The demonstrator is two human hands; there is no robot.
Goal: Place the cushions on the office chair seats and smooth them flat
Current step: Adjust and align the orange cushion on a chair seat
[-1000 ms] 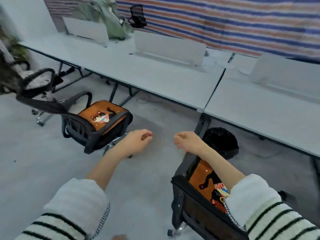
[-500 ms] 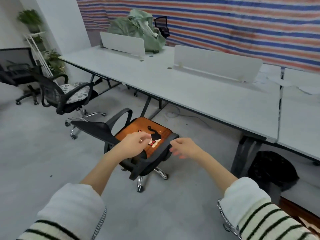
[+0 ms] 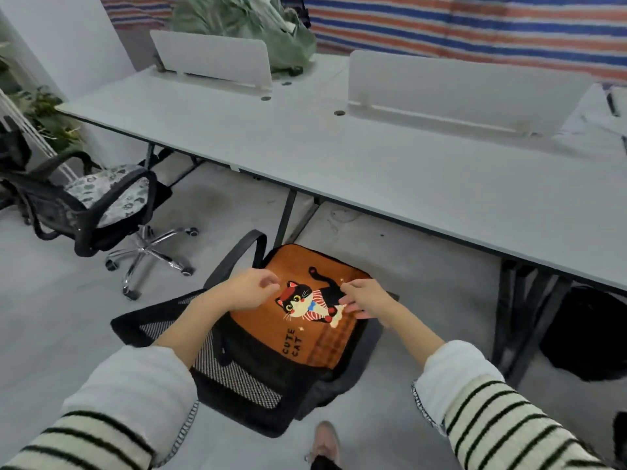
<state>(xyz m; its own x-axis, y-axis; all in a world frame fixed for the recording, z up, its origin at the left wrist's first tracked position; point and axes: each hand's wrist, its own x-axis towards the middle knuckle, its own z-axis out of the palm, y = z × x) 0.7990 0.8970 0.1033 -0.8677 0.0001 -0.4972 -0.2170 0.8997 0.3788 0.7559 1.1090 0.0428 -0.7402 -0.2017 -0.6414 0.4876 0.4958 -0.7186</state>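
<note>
An orange cushion (image 3: pixel 298 330) printed with a cat and the words "CUTE CAT" lies on the seat of a black mesh office chair (image 3: pixel 234 378) right below me. My left hand (image 3: pixel 249 292) hovers over the cushion's left edge with fingers loosely curled and holds nothing. Over the cushion's right side is my right hand (image 3: pixel 364 297), fingers relaxed and slightly bent, holding nothing. Whether either hand touches the fabric is unclear. A second black chair (image 3: pixel 84 212) at the left carries a grey patterned cushion (image 3: pixel 101 191).
A long white desk (image 3: pixel 339 157) with low divider panels runs just behind the chair. A green bag (image 3: pixel 244 25) sits on its far end. A black bin bag (image 3: pixel 590 337) stands under the desk at right. Plants (image 3: pixel 44 120) stand at the far left. My shoe (image 3: pixel 325 442) shows below.
I have come up to the chair with the orange cat cushion, which now lies right under me. Both hands have moved forward over the cushion.
</note>
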